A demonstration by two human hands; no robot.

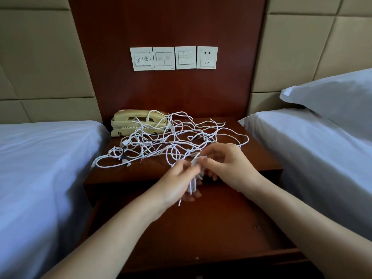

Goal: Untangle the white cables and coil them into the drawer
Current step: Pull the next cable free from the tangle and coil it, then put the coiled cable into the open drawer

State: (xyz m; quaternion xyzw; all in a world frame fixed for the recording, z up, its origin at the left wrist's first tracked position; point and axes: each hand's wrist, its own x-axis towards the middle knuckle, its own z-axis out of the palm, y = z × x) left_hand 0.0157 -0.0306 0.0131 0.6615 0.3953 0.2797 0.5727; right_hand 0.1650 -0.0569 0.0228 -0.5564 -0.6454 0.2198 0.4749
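Head view: left hand [175, 183] and right hand [228, 164] grip a cable bundle [194, 179] over the drawer's [211, 228] rear edge.

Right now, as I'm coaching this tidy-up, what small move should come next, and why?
Probably wind another loop onto the bundle the left hand and right hand grip over the open drawer; cable runs from it into the tangle on the nightstand.

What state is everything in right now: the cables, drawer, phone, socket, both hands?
White cables: tangled, spread over the nightstand.
Cable bundle: partly gathered, held in both hands.
Drawer: pulled open.
Telephone: handset on its cradle.
Wall socket: nothing plugged in.
Left hand: grips the bundle.
Right hand: pinches the bundle.
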